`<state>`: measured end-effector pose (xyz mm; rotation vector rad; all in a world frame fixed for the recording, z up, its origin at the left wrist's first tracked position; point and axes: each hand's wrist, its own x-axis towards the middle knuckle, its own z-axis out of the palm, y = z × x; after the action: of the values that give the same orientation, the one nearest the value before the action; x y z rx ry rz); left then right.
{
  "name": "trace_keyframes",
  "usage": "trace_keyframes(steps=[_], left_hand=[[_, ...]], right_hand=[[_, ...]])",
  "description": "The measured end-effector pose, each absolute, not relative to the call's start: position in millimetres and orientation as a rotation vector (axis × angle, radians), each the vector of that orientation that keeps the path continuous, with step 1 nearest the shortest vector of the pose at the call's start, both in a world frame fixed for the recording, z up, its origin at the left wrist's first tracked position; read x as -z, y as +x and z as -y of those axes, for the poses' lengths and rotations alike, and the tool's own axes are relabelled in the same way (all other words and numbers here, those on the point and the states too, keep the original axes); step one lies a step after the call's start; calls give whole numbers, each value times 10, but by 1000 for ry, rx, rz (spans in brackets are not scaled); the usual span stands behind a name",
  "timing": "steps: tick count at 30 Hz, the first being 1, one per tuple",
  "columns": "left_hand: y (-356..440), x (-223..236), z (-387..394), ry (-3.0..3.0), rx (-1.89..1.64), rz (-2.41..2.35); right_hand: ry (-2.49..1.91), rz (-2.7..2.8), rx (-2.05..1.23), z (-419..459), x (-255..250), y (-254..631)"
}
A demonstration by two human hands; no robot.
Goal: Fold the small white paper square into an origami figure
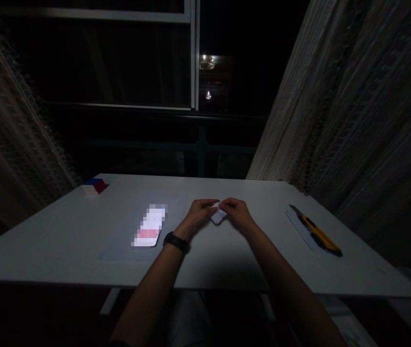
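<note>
Both my hands meet above the middle of a white table (64, 241) in a dim room. My left hand (198, 214), with a black watch (175, 241) on the wrist, pinches the upper edge of a small folded piece of white paper (218, 216). My right hand (236, 213) pinches the same paper from the right side. The paper hangs just above the tabletop between the fingertips.
A lit phone (150, 225) lies on a pale sheet left of my hands. A yellow and black utility knife (317, 233) rests on a white strip at the right. A stack of coloured paper (93, 185) sits at the far left corner. Curtains flank a dark window.
</note>
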<state>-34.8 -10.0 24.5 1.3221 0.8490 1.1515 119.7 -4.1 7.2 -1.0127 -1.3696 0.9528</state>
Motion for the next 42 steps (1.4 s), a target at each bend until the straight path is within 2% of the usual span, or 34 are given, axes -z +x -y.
trace_keyframes(steps=[9,23,35,42], left_hand=[[-334,-224,59,1540,-1230,-1020],[-343,-137,-9,1813,-1250,-1023],[-338,-164,32,1807,-1252,-1084],[-340,-192,52,1839,-1319,-1126]], right_hand=[[-1035,1436,-909,47,-62,1174],[-967,1369,-929,-11,3,1176],[-959,1373,-804,34,-35,1122],[-932,1348,-1024,87,-92,1132]])
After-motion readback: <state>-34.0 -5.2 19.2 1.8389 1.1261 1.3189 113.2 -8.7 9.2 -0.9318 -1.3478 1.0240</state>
